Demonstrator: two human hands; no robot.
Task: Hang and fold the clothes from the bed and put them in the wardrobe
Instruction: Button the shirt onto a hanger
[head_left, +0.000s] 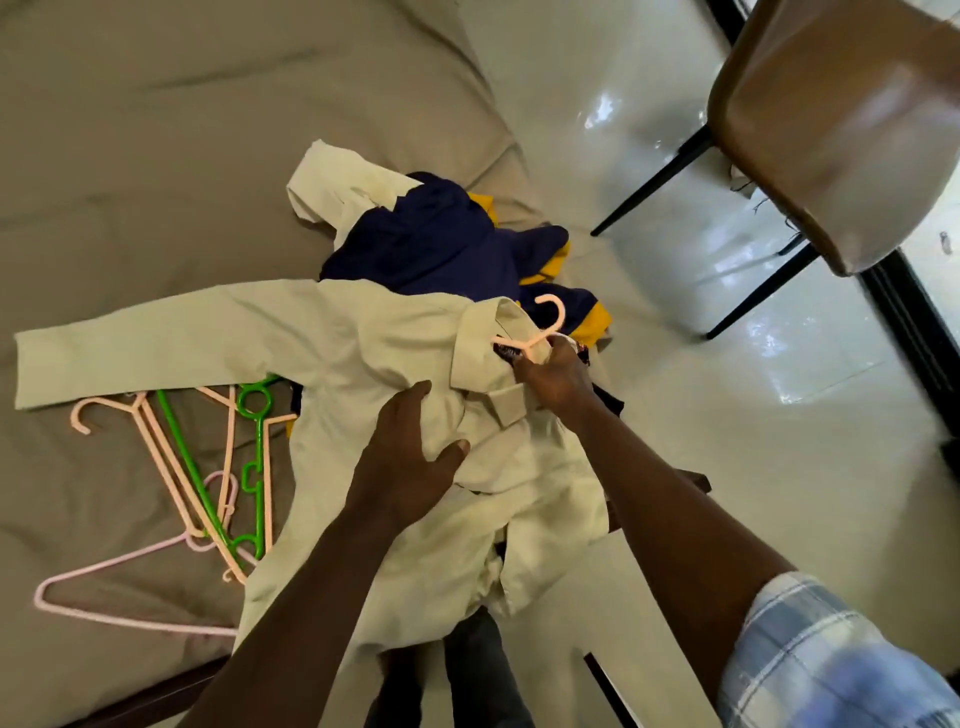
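Cream shirt (363, 338) spread over the bed (156, 130) edge, one sleeve stretched leftward. Clutches a bunched fold at its chest with the left hand (410, 457), fingers curled into the cloth, thumb splayed. Grips a peach hanger (543, 332) at the collar with the right hand (556, 376), hook poking out above. Beyond the collar, navy and yellow clothes (441, 234); under the sleeve, loose hangers (208, 467) on the sheet.

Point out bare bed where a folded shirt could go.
Free: the wide bed sheet above the outstretched sleeve of the beige shirt, left of the navy garment. Crowded: loose hangers below that sleeve; the bed corner, where the left hand grips the shirt and the right hand holds a peach hanger.
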